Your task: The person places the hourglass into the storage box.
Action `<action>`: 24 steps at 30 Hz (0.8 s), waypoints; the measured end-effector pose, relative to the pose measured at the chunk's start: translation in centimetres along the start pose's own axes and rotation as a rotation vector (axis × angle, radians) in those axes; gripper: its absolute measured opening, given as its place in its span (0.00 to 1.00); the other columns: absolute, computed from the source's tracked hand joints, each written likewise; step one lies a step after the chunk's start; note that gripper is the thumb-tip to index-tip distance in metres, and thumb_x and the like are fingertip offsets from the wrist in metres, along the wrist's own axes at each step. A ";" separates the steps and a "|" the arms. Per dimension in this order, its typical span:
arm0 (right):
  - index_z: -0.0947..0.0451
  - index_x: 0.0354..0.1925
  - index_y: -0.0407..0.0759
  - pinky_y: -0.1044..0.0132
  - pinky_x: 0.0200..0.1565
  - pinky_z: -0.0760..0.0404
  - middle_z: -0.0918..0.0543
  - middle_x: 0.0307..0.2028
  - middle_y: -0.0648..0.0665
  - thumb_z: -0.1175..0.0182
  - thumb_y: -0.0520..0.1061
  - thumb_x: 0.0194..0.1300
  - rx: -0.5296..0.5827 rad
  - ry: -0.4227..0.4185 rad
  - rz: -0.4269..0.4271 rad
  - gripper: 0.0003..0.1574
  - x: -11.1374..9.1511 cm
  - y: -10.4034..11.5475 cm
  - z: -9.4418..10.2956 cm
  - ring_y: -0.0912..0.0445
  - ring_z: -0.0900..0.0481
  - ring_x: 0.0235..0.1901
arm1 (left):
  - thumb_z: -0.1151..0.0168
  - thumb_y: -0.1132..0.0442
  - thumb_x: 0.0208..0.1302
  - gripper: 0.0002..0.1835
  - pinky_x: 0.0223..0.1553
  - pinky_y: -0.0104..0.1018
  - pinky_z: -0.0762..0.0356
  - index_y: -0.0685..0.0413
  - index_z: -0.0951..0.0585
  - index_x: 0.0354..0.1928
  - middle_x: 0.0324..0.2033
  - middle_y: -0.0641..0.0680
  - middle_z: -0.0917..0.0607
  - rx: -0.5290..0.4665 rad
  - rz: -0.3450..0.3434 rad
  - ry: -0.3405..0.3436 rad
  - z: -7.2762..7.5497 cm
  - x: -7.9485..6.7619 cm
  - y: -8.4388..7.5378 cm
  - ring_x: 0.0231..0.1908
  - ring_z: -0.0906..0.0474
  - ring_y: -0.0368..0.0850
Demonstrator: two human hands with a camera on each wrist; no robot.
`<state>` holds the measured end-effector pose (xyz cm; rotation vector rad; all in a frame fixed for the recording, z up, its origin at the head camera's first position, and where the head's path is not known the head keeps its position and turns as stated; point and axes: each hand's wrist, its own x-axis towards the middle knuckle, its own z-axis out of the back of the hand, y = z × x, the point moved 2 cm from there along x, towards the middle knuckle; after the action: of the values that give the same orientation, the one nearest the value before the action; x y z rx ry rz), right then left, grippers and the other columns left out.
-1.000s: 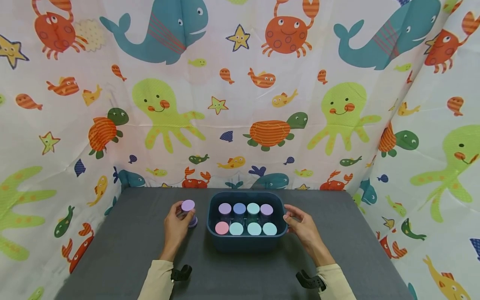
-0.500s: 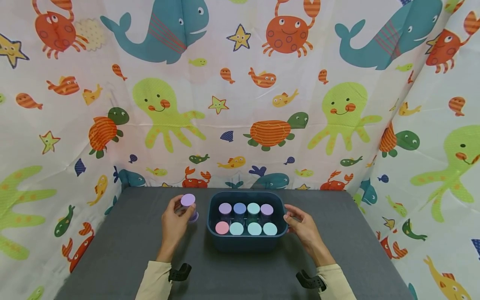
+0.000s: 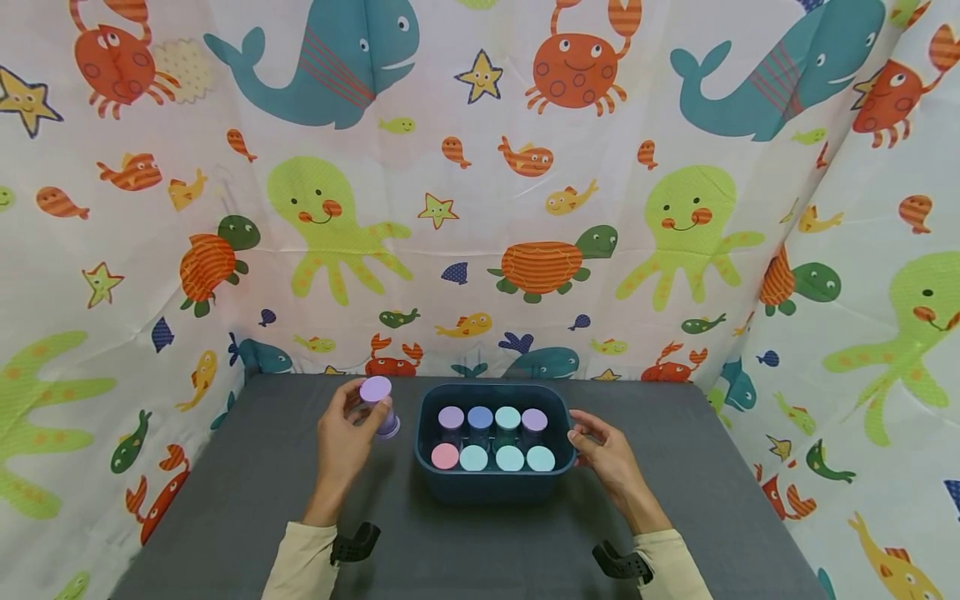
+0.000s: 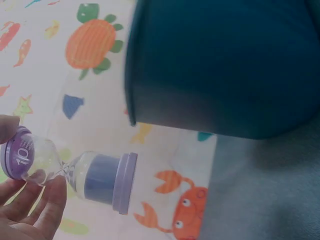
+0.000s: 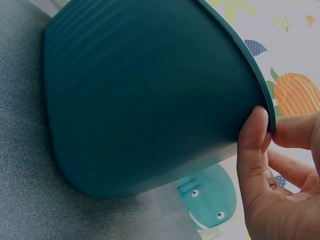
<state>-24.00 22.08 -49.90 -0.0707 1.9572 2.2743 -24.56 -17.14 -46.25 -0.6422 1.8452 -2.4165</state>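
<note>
A small hourglass (image 4: 102, 177) with purple caps and purple sand is held by its upper end in my left hand (image 3: 341, 437). Its upper cap bears a "10", and the sand lies in the bulb farther from my fingers. In the head view it is to the left of a dark teal plastic bin (image 3: 491, 490). My right hand (image 3: 611, 458) pinches the bin's right rim between thumb and fingers, as the right wrist view also shows. Inside the bin stand two rows of round-capped timers: a pink cap (image 3: 445, 456), a blue cap (image 3: 480, 417), and several mint and purple ones.
A dark grey cloth covers the table (image 3: 487, 558). Behind and along both sides hangs a white curtain (image 3: 465, 275) printed with sea animals. Black straps (image 3: 356, 543) are worn on both wrists.
My left hand has shifted slightly back and to the left with the hourglass, which now tilts more. The right hand and the bin have stayed in place.
</note>
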 end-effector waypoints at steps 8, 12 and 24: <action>0.29 0.66 0.44 0.67 0.35 0.19 0.27 0.49 0.38 0.42 0.43 0.71 -0.001 -0.002 0.000 0.27 0.0 0.1 0.0 0.51 0.24 0.39 | 0.29 0.60 0.59 0.31 0.54 0.26 0.23 0.59 0.28 0.64 0.57 0.61 0.21 -0.001 -0.007 0.019 0.0 -0.3 -1.9 0.55 0.22 0.53; 0.30 0.66 0.44 0.67 0.35 0.18 0.27 0.49 0.38 0.42 0.44 0.71 0.001 -0.001 -0.007 0.28 0.1 -0.1 0.0 0.52 0.24 0.39 | 0.28 0.56 0.59 0.31 0.54 0.32 0.21 0.57 0.27 0.62 0.56 0.59 0.20 -0.033 -0.054 0.031 -0.1 -0.4 -2.7 0.54 0.22 0.51; 0.30 0.66 0.44 0.66 0.35 0.18 0.26 0.48 0.40 0.42 0.44 0.71 0.010 -0.003 -0.011 0.27 0.2 -0.3 0.1 0.53 0.24 0.37 | 0.27 0.56 0.57 0.30 0.57 0.36 0.22 0.54 0.26 0.60 0.54 0.57 0.20 -0.102 -0.065 0.095 -1.3 -0.6 -4.7 0.52 0.21 0.47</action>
<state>-24.20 22.19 -50.17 -0.0774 1.9621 2.2559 -23.41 -14.42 -42.32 -0.6130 2.0258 -2.4466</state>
